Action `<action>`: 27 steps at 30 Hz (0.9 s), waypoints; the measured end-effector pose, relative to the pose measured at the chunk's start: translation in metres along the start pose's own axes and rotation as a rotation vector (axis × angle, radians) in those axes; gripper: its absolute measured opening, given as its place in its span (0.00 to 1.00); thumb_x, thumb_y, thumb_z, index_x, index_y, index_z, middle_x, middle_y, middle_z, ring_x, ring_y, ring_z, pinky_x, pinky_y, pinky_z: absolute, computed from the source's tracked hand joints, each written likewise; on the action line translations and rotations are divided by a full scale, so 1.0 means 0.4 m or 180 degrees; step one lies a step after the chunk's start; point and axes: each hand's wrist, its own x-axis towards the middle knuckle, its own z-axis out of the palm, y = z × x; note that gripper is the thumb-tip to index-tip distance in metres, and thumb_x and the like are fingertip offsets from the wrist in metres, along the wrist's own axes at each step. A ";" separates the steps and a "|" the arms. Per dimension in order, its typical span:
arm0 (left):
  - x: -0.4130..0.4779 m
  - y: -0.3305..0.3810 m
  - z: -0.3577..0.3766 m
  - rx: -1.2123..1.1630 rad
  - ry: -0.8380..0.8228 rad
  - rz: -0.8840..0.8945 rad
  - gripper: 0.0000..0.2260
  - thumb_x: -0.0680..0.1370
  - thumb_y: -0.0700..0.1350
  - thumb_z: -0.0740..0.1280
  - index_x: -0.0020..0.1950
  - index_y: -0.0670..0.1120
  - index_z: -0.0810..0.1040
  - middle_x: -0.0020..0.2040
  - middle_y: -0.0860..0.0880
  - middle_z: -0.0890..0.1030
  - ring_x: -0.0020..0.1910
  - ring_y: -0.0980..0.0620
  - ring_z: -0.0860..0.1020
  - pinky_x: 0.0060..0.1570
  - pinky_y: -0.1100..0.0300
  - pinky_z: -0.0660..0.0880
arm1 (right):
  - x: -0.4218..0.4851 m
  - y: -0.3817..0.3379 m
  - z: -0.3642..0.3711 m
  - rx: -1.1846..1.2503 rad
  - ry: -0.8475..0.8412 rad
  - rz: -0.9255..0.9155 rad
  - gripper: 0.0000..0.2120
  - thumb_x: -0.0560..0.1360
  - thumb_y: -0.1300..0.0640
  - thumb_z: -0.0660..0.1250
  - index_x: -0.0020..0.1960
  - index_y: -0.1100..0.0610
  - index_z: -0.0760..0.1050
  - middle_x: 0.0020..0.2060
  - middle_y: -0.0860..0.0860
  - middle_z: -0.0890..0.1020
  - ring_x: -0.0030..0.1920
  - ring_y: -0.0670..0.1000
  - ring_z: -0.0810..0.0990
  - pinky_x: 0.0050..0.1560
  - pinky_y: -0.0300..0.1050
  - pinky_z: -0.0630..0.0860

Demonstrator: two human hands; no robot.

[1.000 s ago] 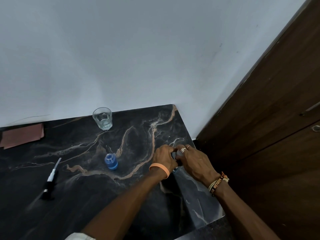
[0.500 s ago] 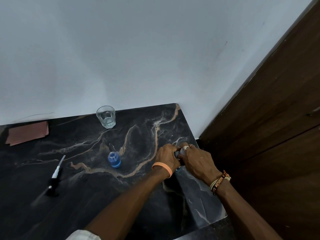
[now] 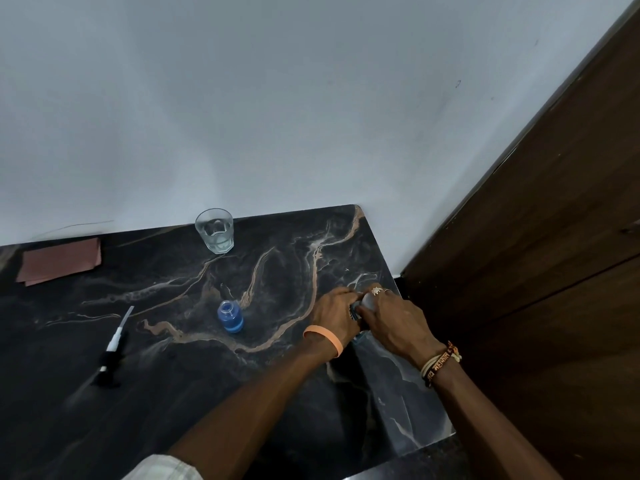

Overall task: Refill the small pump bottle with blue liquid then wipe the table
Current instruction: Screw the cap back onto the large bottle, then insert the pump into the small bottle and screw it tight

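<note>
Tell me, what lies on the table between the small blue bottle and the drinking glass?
Nothing: in the head view, only bare veined table lies between the blue bottle and the glass.

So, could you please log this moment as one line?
both hands gripping dark object at table edge | pump bottle open, blue inside | pump head lying aside

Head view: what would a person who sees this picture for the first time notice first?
Both hands meet at the right edge of the dark marble table: the left hand and right hand close together on a small dark object, mostly hidden. Left of them stands the small open bottle of blue liquid, its pump head lying further left. A clear glass stands near the wall.
</note>
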 end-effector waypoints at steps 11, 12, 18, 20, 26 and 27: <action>-0.040 -0.030 0.023 0.0002 -0.0174 0.0164 0.34 0.71 0.48 0.74 0.75 0.50 0.64 0.72 0.48 0.68 0.69 0.48 0.67 0.70 0.54 0.65 | -0.003 0.006 0.010 0.0627 -0.0155 0.0292 0.12 0.83 0.44 0.52 0.54 0.49 0.70 0.45 0.47 0.78 0.44 0.49 0.79 0.41 0.41 0.73; -0.043 -0.030 0.018 0.0056 -0.0207 0.0191 0.36 0.71 0.48 0.74 0.75 0.49 0.62 0.74 0.48 0.66 0.70 0.48 0.65 0.71 0.54 0.63 | -0.005 0.007 0.007 0.0660 -0.0137 0.0310 0.13 0.83 0.43 0.53 0.57 0.49 0.70 0.48 0.48 0.80 0.48 0.51 0.81 0.43 0.43 0.75; -0.068 -0.023 -0.057 -0.0167 0.0092 0.0471 0.34 0.71 0.46 0.72 0.74 0.46 0.63 0.74 0.47 0.62 0.72 0.49 0.62 0.71 0.58 0.60 | -0.003 -0.008 -0.059 0.0182 0.0130 0.0712 0.50 0.65 0.23 0.63 0.77 0.49 0.56 0.61 0.57 0.80 0.56 0.61 0.81 0.51 0.53 0.79; -0.080 -0.039 -0.113 -0.0197 0.0424 0.0593 0.31 0.71 0.44 0.70 0.73 0.46 0.64 0.72 0.48 0.65 0.71 0.52 0.63 0.71 0.62 0.59 | 0.018 -0.047 -0.082 -0.0142 0.0776 0.0450 0.51 0.66 0.22 0.61 0.77 0.55 0.59 0.58 0.62 0.79 0.52 0.64 0.80 0.47 0.55 0.79; -0.067 -0.083 -0.281 -0.0259 0.1399 0.0470 0.24 0.73 0.39 0.68 0.69 0.45 0.69 0.66 0.48 0.71 0.66 0.51 0.69 0.64 0.51 0.71 | 0.097 -0.160 -0.138 0.0794 0.1426 0.0087 0.41 0.74 0.31 0.63 0.76 0.56 0.62 0.68 0.61 0.73 0.65 0.62 0.72 0.63 0.60 0.73; -0.074 -0.103 -0.313 -0.0286 0.1530 0.0384 0.23 0.74 0.39 0.67 0.69 0.45 0.70 0.66 0.48 0.71 0.66 0.52 0.70 0.61 0.50 0.73 | 0.117 -0.191 -0.139 0.0948 0.1432 -0.0009 0.40 0.74 0.31 0.63 0.75 0.57 0.63 0.68 0.60 0.73 0.66 0.61 0.72 0.65 0.59 0.72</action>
